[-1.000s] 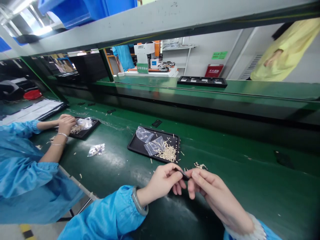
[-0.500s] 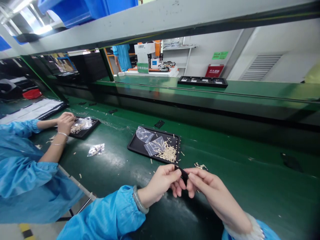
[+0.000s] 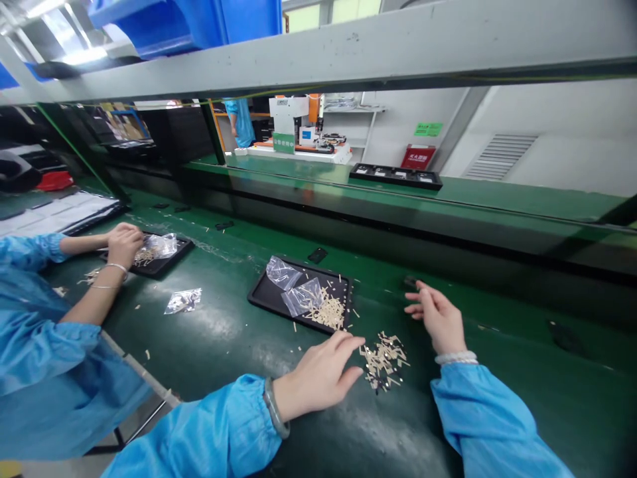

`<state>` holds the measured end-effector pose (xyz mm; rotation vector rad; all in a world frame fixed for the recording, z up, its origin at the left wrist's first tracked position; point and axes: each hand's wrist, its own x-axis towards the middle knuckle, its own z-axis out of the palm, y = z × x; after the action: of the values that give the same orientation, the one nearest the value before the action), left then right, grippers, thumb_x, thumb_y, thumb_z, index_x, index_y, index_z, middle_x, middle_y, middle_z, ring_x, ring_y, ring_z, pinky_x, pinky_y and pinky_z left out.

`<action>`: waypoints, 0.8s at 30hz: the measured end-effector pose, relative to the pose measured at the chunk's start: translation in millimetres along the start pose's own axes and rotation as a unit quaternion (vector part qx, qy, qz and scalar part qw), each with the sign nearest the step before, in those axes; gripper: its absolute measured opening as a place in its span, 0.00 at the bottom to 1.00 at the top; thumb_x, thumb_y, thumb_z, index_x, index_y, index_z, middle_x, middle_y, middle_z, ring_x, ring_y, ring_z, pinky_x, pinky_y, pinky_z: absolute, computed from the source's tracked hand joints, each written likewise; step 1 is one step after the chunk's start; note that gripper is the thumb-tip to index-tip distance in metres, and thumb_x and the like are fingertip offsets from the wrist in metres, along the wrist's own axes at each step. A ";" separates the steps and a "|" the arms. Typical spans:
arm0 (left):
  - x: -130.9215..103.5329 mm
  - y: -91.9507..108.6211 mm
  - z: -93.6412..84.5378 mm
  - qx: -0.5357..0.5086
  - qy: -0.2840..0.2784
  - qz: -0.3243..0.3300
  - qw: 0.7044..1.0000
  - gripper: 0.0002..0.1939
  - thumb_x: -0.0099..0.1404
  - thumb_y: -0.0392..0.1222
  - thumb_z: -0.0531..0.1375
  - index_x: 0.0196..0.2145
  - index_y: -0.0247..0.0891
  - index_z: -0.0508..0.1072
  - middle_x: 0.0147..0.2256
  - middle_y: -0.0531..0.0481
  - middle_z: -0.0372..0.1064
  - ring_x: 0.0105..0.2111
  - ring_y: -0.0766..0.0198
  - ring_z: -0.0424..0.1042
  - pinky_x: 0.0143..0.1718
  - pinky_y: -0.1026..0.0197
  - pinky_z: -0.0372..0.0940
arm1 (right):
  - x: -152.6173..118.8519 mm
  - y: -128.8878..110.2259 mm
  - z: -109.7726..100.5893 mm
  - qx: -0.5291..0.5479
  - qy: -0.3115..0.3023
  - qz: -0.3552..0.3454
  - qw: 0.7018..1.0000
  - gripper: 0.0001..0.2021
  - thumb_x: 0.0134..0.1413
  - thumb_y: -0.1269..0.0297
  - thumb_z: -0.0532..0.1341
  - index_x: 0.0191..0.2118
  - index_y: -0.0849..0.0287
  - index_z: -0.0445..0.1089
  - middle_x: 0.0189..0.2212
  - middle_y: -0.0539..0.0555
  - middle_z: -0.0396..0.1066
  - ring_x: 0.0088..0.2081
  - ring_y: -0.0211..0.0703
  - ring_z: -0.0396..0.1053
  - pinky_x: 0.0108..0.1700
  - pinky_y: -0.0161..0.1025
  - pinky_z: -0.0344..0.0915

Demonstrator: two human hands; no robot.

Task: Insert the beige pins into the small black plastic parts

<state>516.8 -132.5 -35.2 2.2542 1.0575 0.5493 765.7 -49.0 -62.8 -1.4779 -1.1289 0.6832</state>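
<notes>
Tan slivers form a small pile [image 3: 383,358] on the green counter [image 3: 497,392], between the two hands. Left hand [image 3: 318,375] lies flat with fingers loosely spread and holds nothing; its fingertips are just beside the pile's left edge. Right hand [image 3: 438,318] rests open farther back, fingers extended toward a small dark part [image 3: 410,283] (touching or not cannot be told). Black tray [image 3: 269,299] with more slivers and clear bags [image 3: 293,285] sits just behind the left hand.

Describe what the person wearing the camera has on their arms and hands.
Both arms wear bright blue smock sleeves with gathered cuffs. The left hand is bare, with a grey-green bangle at the wrist. The right hand is bare too, with a white band at its cuff.
</notes>
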 end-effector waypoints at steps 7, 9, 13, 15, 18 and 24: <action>4.5 -4.2 -2.3 0.066 -0.009 0.016 0.998 0.15 0.66 0.41 0.50 0.50 0.40 0.63 0.47 0.46 0.62 0.44 0.58 0.67 0.45 0.55 0.65 | -41.5 15.5 -17.7 -0.096 -0.076 -0.012 0.992 0.20 0.52 0.49 0.56 0.41 0.61 0.71 0.25 0.52 0.71 0.24 0.39 0.68 0.29 0.36 0.67; 6.7 -6.9 -4.6 0.074 -0.003 0.016 0.997 0.14 0.67 0.41 0.49 0.48 0.40 0.64 0.46 0.47 0.64 0.44 0.59 0.67 0.45 0.57 0.64 | -55.6 14.1 -27.4 -0.113 -0.076 -0.007 0.991 0.20 0.53 0.50 0.55 0.42 0.61 0.71 0.25 0.52 0.70 0.24 0.38 0.68 0.29 0.36 0.66; 7.1 -6.1 -10.3 0.131 -0.025 0.025 0.991 0.12 0.66 0.40 0.50 0.45 0.38 0.67 0.41 0.46 0.67 0.43 0.58 0.68 0.43 0.57 0.64 | -78.0 15.1 -41.4 -0.129 -0.086 0.004 0.988 0.20 0.55 0.50 0.53 0.41 0.62 0.70 0.22 0.51 0.68 0.21 0.38 0.66 0.26 0.35 0.65; 6.0 -2.4 -12.0 0.177 -0.074 0.048 0.980 0.11 0.65 0.40 0.52 0.42 0.37 0.69 0.37 0.45 0.69 0.38 0.56 0.70 0.38 0.57 0.65 | -86.0 15.4 -42.8 -0.133 -0.095 0.006 0.987 0.20 0.55 0.50 0.53 0.41 0.62 0.70 0.22 0.50 0.67 0.20 0.37 0.65 0.25 0.34 0.65; 9.6 3.1 -12.1 0.216 -0.147 0.093 0.961 0.07 0.64 0.40 0.53 0.36 0.36 0.70 0.33 0.47 0.69 0.32 0.58 0.71 0.31 0.60 0.65 | -91.9 14.8 -39.5 -0.140 -0.109 0.002 0.984 0.19 0.55 0.51 0.53 0.40 0.61 0.70 0.21 0.50 0.67 0.20 0.37 0.65 0.25 0.33 0.65; 44.4 2.6 -1.9 0.254 -0.164 0.116 0.946 0.10 0.65 0.34 0.49 0.32 0.36 0.69 0.31 0.49 0.69 0.31 0.62 0.71 0.31 0.62 0.65 | -83.9 19.2 -32.5 -0.144 -0.149 -0.020 0.978 0.15 0.54 0.53 0.54 0.37 0.59 0.70 0.20 0.49 0.68 0.19 0.37 0.66 0.24 0.33 0.63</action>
<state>543.9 -98.1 -26.8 2.8162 0.8332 -0.0308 767.9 -137.6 -87.3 -1.6257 -1.5360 0.7529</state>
